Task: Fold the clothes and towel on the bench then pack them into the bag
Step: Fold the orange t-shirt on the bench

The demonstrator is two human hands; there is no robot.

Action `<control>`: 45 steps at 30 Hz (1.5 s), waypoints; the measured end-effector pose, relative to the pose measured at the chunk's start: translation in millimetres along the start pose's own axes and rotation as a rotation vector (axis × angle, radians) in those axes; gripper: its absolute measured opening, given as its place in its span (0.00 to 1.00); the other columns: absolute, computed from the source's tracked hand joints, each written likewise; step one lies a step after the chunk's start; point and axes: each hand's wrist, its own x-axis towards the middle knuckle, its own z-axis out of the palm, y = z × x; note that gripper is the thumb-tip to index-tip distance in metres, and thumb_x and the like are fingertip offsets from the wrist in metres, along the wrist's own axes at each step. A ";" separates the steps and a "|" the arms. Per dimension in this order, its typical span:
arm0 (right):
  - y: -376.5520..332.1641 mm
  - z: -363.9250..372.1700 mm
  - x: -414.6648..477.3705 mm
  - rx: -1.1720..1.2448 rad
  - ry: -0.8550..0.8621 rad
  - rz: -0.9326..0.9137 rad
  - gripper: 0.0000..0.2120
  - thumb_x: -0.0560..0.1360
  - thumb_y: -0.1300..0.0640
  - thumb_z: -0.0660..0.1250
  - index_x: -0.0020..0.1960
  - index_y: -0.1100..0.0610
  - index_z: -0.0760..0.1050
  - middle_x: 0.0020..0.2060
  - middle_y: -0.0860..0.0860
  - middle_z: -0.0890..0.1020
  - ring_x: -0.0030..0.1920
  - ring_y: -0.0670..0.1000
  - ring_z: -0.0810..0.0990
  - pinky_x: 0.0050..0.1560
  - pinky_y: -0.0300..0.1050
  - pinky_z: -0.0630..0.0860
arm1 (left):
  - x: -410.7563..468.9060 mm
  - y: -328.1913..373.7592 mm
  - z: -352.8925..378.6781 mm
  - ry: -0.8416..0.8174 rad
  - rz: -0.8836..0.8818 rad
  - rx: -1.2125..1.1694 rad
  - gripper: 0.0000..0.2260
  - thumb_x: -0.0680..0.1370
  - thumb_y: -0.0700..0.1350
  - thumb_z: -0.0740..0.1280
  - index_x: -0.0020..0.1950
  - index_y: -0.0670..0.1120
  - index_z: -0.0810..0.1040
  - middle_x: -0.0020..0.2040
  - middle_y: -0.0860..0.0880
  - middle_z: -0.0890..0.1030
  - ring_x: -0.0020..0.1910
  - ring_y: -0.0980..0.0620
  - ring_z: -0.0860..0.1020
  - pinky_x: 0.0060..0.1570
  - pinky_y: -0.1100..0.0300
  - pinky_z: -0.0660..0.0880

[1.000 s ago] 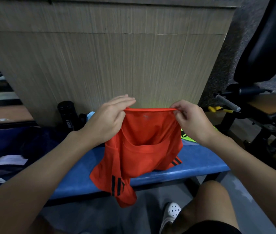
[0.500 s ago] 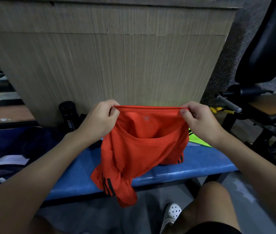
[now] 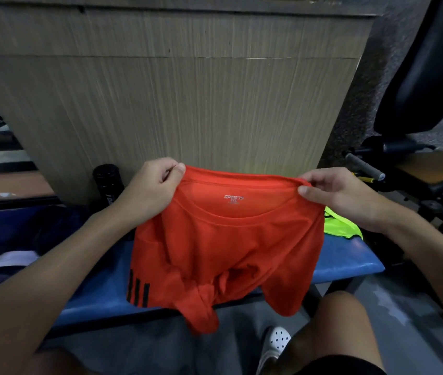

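Both hands (left [image 3: 151,192], right [image 3: 342,197]) pinch the orange shirt [image 3: 225,247] shoulders, raised.

"SPORTS" printed in white inside the orange shirt [image 3: 223,239] collar (smaller print beneath unreadable)

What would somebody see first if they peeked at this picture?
The bright orange shirt, held up in the middle over the blue bench. The left hand and right hand pinch its top corners. A neon yellow garment lies on the bench at the right.
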 end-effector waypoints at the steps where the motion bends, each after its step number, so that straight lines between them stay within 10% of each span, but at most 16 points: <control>1: 0.6 -2.6 -0.8 -0.044 0.027 -0.030 0.08 0.76 0.56 0.65 0.48 0.60 0.79 0.38 0.51 0.82 0.39 0.47 0.79 0.41 0.38 0.76 | -1.2 0.4 -2.0 -0.017 0.030 0.011 0.18 0.84 0.46 0.60 0.35 0.41 0.69 0.28 0.55 0.65 0.26 0.59 0.64 0.28 0.62 0.59; 8: 3.6 -3.9 -3.4 -0.024 0.260 -0.151 0.21 0.73 0.33 0.65 0.39 0.52 0.77 0.31 0.47 0.75 0.34 0.46 0.70 0.34 0.41 0.67 | -6.7 14.8 -12.3 -0.152 0.036 -0.193 0.10 0.81 0.52 0.64 0.48 0.47 0.80 0.39 0.44 0.83 0.39 0.55 0.78 0.43 0.57 0.73; 12: 3.8 -3.5 -3.8 -0.029 0.370 -0.164 0.12 0.81 0.54 0.60 0.42 0.56 0.76 0.29 0.41 0.76 0.32 0.38 0.71 0.33 0.32 0.68 | -8.3 18.9 -25.0 -0.401 -0.084 -0.303 0.12 0.72 0.45 0.74 0.54 0.47 0.81 0.48 0.53 0.87 0.47 0.59 0.84 0.47 0.70 0.76; 19: 8.8 -3.0 -9.4 -0.122 0.359 -0.176 0.20 0.80 0.46 0.57 0.43 0.63 0.69 0.35 0.49 0.68 0.36 0.43 0.66 0.36 0.37 0.64 | -14.9 22.5 -23.0 -0.257 -0.056 -0.446 0.13 0.77 0.49 0.64 0.33 0.53 0.78 0.28 0.54 0.77 0.26 0.62 0.72 0.26 0.69 0.68; 26: -4.8 -8.0 -17.4 0.128 0.159 -0.012 0.24 0.79 0.44 0.60 0.50 0.68 0.71 0.38 0.56 0.75 0.39 0.50 0.73 0.38 0.41 0.73 | -18.9 25.9 -25.0 -0.350 -0.277 -0.767 0.19 0.78 0.55 0.65 0.45 0.37 0.78 0.39 0.44 0.81 0.34 0.55 0.78 0.35 0.65 0.77; 29: -11.4 -19.3 -24.1 0.160 -0.008 0.108 0.32 0.73 0.40 0.67 0.55 0.71 0.73 0.46 0.62 0.79 0.45 0.56 0.78 0.43 0.41 0.79 | -19.6 19.3 -35.7 -0.496 -0.350 -0.694 0.24 0.80 0.55 0.63 0.54 0.32 0.76 0.47 0.38 0.82 0.40 0.49 0.81 0.42 0.60 0.80; 37: -0.5 -15.4 -7.1 -0.240 0.201 -0.115 0.13 0.81 0.55 0.60 0.42 0.60 0.75 0.33 0.50 0.74 0.34 0.42 0.70 0.34 0.38 0.67 | -17.2 10.2 -30.8 -0.308 -0.022 -0.109 0.34 0.74 0.67 0.58 0.42 0.32 0.73 0.34 0.49 0.72 0.33 0.53 0.70 0.35 0.58 0.66; 45: 2.8 -8.0 5.4 -0.365 0.266 -0.158 0.10 0.81 0.58 0.62 0.46 0.62 0.78 0.37 0.55 0.81 0.37 0.45 0.77 0.39 0.41 0.73 | -8.8 1.4 -28.2 -0.108 0.114 0.023 0.21 0.81 0.53 0.58 0.36 0.38 0.71 0.31 0.54 0.69 0.30 0.60 0.68 0.32 0.64 0.64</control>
